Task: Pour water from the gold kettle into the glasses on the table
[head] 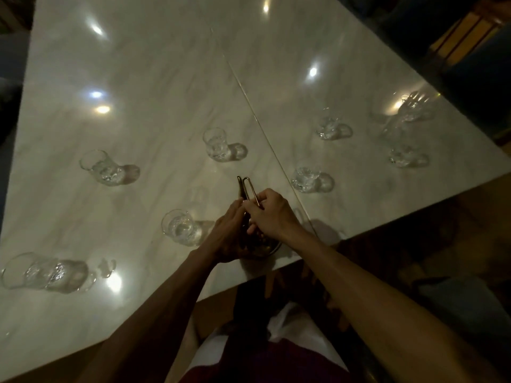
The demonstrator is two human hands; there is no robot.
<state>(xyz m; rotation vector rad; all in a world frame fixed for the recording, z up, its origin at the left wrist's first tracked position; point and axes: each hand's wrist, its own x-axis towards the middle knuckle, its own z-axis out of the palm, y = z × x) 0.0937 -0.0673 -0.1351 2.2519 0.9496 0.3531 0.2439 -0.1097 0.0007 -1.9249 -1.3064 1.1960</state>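
Worktop (pixel 138 78) contents, by position
Kettle (pixel 266 249) at the near edge, centre of frame, just left of the seam (pixel 250 106); four left glasses (pixel 179 226) spread across centre-left and lower left; right glasses (pixel 307 178) clustered beyond the seam, towards the right edge.

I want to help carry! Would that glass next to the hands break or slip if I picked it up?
Likely fragile: the glass looks thin and clear, and the marble table under it is hard. Its smooth sides may be slippery. It seems to hold water, so tipping it could spill.
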